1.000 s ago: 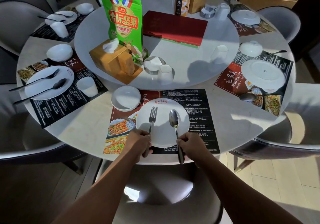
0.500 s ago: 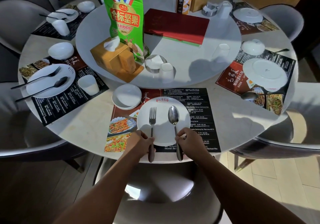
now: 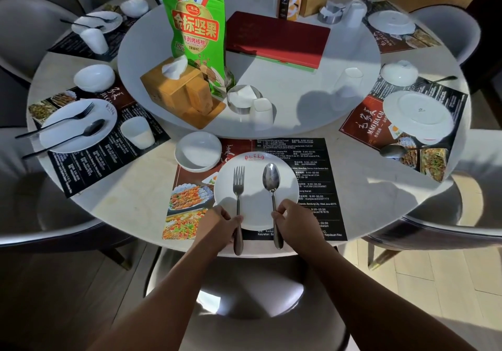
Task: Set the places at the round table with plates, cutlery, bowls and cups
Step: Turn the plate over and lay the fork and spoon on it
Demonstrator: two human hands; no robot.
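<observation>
Fork (image 3: 238, 185) and spoon (image 3: 271, 179) have squared up since a second ago. Both now run nearly parallel, and the fork handle sticks out past the left hand (image 3: 217, 223) where it was covered before. Spoon handle end has swung in a bit toward the fork.

Left hand: thumb and fingers pinched on the fork handle low down, at the plate's near rim. Right hand (image 3: 296, 223): same pinch grip on the spoon handle, fingers curled round it.

Fork lies on the left half of the white plate (image 3: 288, 187), tines pointing away. Spoon lies on the right half, bowl face up. Both handles overhang the near rim of the plate and reach the table edge.

Plate sits on a black and red menu placemat (image 3: 312, 160) at the nearest seat of the round table (image 3: 130, 201). Small white bowl (image 3: 190, 164) is just beside the plate at its far left, on the same mat.

Left-hand place: plate (image 3: 62, 139) with a dark fork and spoon across it, white cup (image 3: 137, 132) to its right, and a bowl (image 3: 93, 77) beyond.

Right-hand place: plate (image 3: 419, 114) on its mat, a spoon (image 3: 394, 150) lying off it on the near side, and a bowl (image 3: 399, 72) behind.

Centre turntable (image 3: 298, 117) carries a green nut bag (image 3: 195, 38), yellow tissue box (image 3: 176, 90), red menu folder (image 3: 277, 38) and an inverted white cup (image 3: 262, 113).
</observation>
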